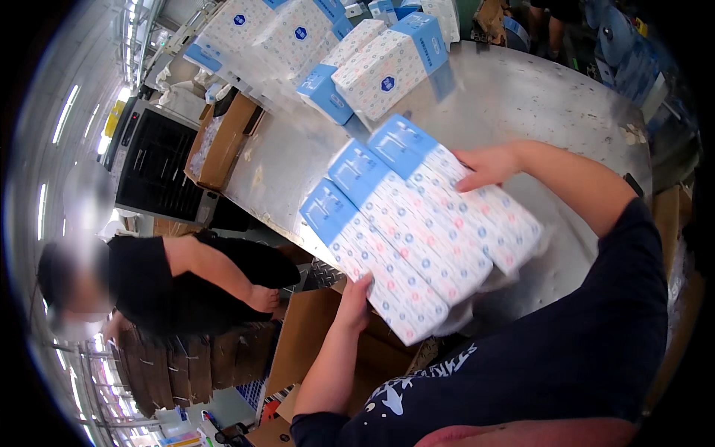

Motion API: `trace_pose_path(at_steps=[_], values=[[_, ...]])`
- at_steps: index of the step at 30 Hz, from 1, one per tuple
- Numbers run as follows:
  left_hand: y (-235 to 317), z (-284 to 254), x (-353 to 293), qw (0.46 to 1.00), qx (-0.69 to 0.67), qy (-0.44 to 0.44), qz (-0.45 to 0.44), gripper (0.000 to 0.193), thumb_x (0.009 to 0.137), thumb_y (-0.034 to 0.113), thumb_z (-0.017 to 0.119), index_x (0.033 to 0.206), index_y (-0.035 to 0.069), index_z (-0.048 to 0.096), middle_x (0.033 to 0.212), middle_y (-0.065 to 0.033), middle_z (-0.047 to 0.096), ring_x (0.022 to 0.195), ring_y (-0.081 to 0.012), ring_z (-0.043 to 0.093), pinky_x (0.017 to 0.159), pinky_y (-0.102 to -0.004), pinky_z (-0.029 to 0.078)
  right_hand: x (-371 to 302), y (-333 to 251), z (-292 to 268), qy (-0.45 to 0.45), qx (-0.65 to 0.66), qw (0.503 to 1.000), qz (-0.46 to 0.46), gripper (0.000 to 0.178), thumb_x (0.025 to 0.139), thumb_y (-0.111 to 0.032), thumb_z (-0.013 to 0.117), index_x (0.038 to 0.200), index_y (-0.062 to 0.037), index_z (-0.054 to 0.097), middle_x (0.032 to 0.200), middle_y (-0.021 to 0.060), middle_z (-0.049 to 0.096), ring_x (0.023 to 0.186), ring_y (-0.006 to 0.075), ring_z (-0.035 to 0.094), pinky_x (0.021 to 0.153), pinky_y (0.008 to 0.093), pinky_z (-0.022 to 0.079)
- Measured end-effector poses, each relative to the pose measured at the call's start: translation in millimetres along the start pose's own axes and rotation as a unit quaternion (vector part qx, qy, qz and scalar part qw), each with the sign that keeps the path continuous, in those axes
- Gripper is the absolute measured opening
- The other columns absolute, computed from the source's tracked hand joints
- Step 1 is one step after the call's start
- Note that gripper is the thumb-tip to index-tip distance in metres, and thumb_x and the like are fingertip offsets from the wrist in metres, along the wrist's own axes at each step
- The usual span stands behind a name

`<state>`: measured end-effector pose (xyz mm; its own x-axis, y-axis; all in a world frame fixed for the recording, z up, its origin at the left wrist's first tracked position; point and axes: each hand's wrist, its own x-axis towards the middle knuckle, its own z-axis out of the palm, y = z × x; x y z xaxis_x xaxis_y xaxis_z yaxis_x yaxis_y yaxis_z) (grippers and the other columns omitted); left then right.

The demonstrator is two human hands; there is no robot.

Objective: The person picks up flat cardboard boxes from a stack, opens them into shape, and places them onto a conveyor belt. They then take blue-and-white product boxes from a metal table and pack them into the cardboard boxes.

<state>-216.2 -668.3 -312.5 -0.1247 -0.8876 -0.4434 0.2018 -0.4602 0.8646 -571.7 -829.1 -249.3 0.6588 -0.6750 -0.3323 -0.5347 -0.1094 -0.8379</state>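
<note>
Between my two hands is a row of three long white packs (412,237) with blue ends and small blue and pink dots, which look like tissue packs. They lie side by side, tilted, over the near edge of the metal table. My left hand (356,304) grips the row's near left side, its thumb on top. On the far right side my right hand (488,165) is closed on the outer pack, thumb pressed on its upper face; its other fingers are partly hidden. Loose clear film shows at the packs' lower right end.
More blue-and-white packs (387,78) stand on the far part of the metal table (536,89). An open cardboard carton (305,331) sits below the packs, near my left arm. Another person (208,272) is at the left beside stacked brown cardboard (186,365). A carton (223,141) holds clear plastic.
</note>
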Motion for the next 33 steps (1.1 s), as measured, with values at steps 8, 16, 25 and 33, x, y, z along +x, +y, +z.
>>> trace_pose_path(at_steps=[8, 16, 25, 33], values=[[-15.4, -5.7, -24.3, 0.999, -0.010, -0.021, 0.047, 0.061, 0.079, 0.011, 0.048, 0.136, 0.000, 0.030, 0.128, -0.0148, 0.049, 0.113, -0.0282, 0.053, 0.096, -0.0397, 0.044, -15.1, 28.5, 61.4, 0.084, 0.287, 0.954, -0.026, 0.067, 0.094, -0.056, 0.033, 0.141, -0.0092, 0.035, 0.139, 0.0094, 0.043, 0.126, 0.0215, 0.042, 0.104, 0.0378, 0.034], [-12.8, 0.8, -114.2, 0.958, 0.000, -0.185, 0.218, 0.061, 0.071, 0.004, 0.073, 0.126, 0.000, 0.046, 0.123, -0.0114, 0.053, 0.117, -0.0224, 0.049, 0.097, -0.0363, 0.041, -126.2, -26.8, 109.1, 0.185, 0.414, 0.889, -0.070, 0.059, 0.096, -0.046, 0.038, 0.139, -0.0062, 0.035, 0.137, 0.0134, 0.044, 0.122, 0.0239, 0.046, 0.102, 0.0370, 0.036], [27.2, -96.1, -225.8, 0.867, 0.468, 0.018, 0.171, 0.046, 0.080, 0.018, 0.067, 0.121, 0.003, 0.052, 0.121, -0.0113, 0.055, 0.109, -0.0251, 0.053, 0.092, -0.0377, 0.044, -115.7, -117.5, 176.8, 0.112, 0.386, 0.911, -0.094, 0.056, 0.095, -0.045, 0.043, 0.136, -0.0065, 0.040, 0.133, 0.0147, 0.048, 0.112, 0.0250, 0.053, 0.093, 0.0365, 0.043], [171.9, -127.6, -373.8, 0.954, 0.248, -0.169, 0.008, 0.064, 0.066, 0.011, 0.076, 0.121, -0.006, 0.047, 0.110, -0.0139, 0.059, 0.097, -0.0214, 0.059, 0.083, -0.0361, 0.048, -161.1, -162.0, 291.9, -0.317, 0.024, 0.941, -0.117, 0.055, 0.092, -0.043, 0.050, 0.134, -0.0080, 0.043, 0.125, 0.0148, 0.054, 0.102, 0.0239, 0.060, 0.086, 0.0346, 0.049]])
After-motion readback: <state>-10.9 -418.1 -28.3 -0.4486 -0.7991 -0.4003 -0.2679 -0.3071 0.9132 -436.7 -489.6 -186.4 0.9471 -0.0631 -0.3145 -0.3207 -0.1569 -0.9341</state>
